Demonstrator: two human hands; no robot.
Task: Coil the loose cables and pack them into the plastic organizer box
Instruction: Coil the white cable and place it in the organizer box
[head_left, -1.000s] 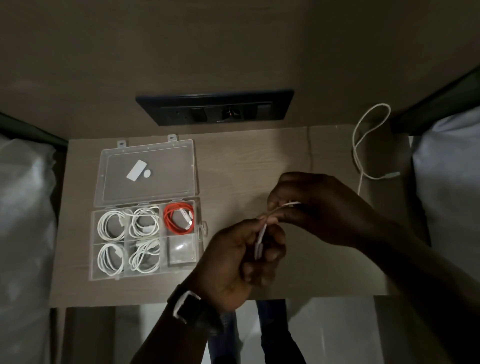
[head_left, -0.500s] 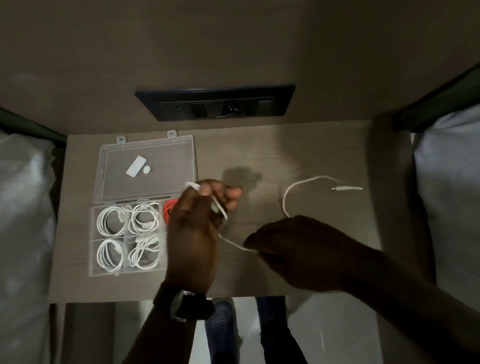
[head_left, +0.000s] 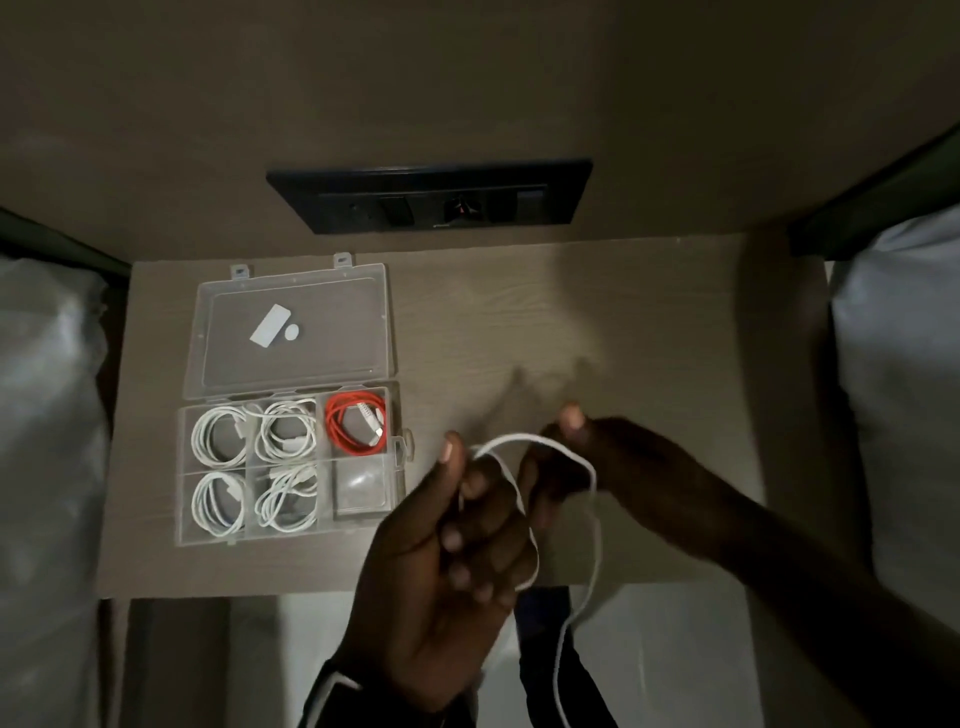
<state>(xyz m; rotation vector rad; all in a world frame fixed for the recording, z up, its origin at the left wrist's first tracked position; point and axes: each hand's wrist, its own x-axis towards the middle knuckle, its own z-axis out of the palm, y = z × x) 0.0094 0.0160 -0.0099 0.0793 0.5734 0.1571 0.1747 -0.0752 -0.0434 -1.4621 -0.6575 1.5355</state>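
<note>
Head view, dim light: the left hand (head_left: 457, 551) is curled round loops of a thin white cable (head_left: 592, 519) above the wooden table's (head_left: 571, 322) front edge, while the right hand (head_left: 613, 467) pinches the same cable just beside it. Near the table's left edge lies an open clear plastic organizer box (head_left: 397, 415); five compartments hold coiled cables, the front right one looks unfilled.

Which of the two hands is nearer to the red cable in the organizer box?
The left. The left hand is just right of and below the red cable, close to the organizer box. The right hand is farther right, over the table.
</note>
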